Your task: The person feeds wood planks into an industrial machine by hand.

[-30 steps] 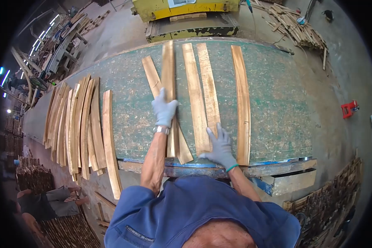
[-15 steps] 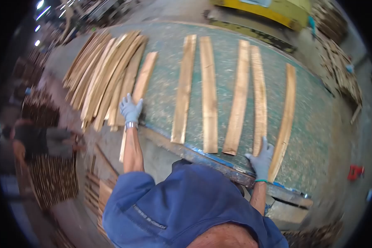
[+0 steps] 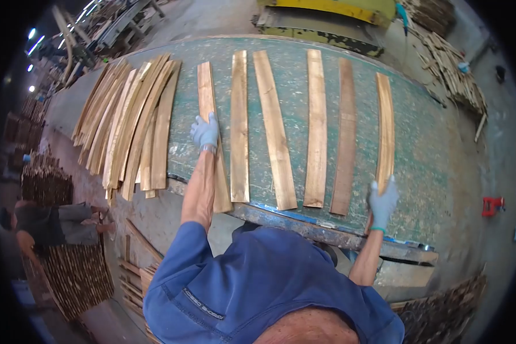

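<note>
My left hand [image 3: 204, 132], in a grey-blue glove, is closed round a pale wooden plank [image 3: 222, 186] whose near end reaches the table's front edge. On the right, my gloved right hand [image 3: 383, 202] grips the lower part of the rightmost plank [image 3: 386, 126]. Between my hands lie a straight plank [image 3: 239, 126], a slanted plank [image 3: 275, 132], a light plank [image 3: 316, 126] and a darker brown plank [image 3: 343, 137], spaced apart. Left of my left hand, overlapping planks form a pile [image 3: 126, 114].
The green worktable [image 3: 418, 172] has a worn front edge. Beyond it stands a yellow-green machine [image 3: 327, 26]. Another person [image 3: 57, 223] is at the lower left beside stacked wood [image 3: 74, 275]. More strips [image 3: 453, 74] lie at the upper right, and a red object [image 3: 492, 206] is on the floor.
My left hand has brought its plank rightward, away from the pile. My right hand has gone from the second plank from the right to the rightmost one. That second plank now shows a darker face.
</note>
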A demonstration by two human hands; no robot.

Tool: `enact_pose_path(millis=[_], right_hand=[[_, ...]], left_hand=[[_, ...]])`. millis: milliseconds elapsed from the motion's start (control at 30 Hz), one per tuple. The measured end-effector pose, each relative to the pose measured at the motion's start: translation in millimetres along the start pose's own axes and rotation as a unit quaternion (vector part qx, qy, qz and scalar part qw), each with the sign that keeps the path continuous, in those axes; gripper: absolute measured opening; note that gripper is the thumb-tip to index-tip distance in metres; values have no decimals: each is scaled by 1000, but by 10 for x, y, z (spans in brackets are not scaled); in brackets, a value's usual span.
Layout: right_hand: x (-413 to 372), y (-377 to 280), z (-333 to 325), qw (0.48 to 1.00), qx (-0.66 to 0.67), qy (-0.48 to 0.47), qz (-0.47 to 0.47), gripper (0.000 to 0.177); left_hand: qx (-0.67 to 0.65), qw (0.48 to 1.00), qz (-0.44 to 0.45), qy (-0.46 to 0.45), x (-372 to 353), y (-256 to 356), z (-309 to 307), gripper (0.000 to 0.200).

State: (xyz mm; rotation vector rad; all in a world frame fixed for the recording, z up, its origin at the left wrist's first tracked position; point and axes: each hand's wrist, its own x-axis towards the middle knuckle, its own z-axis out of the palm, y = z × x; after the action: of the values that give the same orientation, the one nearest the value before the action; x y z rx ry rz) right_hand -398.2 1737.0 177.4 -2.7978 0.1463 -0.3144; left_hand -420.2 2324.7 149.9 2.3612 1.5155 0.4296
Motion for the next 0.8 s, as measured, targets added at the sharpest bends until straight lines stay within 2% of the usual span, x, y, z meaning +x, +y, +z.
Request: enact_pose_path(millis=[100, 200, 233, 300, 333, 400, 433, 467, 500, 533, 567, 600, 633, 667, 733, 800], right_hand=[[11, -228, 215, 998, -14, 3, -61, 71], [-65, -627, 531, 992, -5, 19, -123, 64], [-43, -708, 576, 991, 47, 1, -126, 62], [-68, -795, 611, 979, 148, -42, -132, 58], [-83, -890, 591, 982, 133, -39, -129, 57], [-89, -1129, 545, 986, 101, -33, -124, 57], [-70, -1255, 444, 988, 106, -59, -97, 60], [-73, -1288, 397, 987, 107, -52, -108, 64], [-93, -1301, 369, 986, 107, -47, -120, 67], [-125, -1327, 329, 984, 109, -44, -131, 70], [-244, -1352, 144, 979, 78, -55, -181, 78], [-466, -1331, -69, 970, 47, -65, -231, 86], [-717, -1274, -191, 965, 42, -90, -243, 92], [-910, -1203, -247, 960, 36, -111, -256, 98], [-1149, -1041, -105, 958, -2, -104, -266, 101], [-1106, -1200, -8, 974, -7, -108, -201, 101]], left_hand=[[-21, 999, 37, -29, -66, 549, 237, 72], [-42, 998, 33, -34, -279, 993, 492, 67], [-46, 995, 16, -83, -348, 1145, 441, 70], [-74, 980, 103, -157, -262, 1266, 460, 73], [-89, 966, 143, -194, -199, 1312, 496, 74], [-197, 940, 157, -231, -79, 1346, 595, 82], [-249, 922, 163, -249, -18, 1329, 640, 86], [-300, 902, 166, -264, 56, 1292, 675, 90], [-352, 853, 230, -309, 111, 1246, 614, 98], [-292, 871, 273, -285, -27, 1191, 356, 97], [-231, 884, 316, -256, -266, 1142, -88, 97], [-153, 885, 339, -279, -628, 1045, -511, 101], [42, 885, 380, -266, -1102, 1054, -1054, 104], [79, 849, 446, -272, -1376, 783, -1136, 109], [63, 827, 485, -276, -2008, 243, -989, 113], [119, 830, 487, -245, -2339, 170, -866, 110]])
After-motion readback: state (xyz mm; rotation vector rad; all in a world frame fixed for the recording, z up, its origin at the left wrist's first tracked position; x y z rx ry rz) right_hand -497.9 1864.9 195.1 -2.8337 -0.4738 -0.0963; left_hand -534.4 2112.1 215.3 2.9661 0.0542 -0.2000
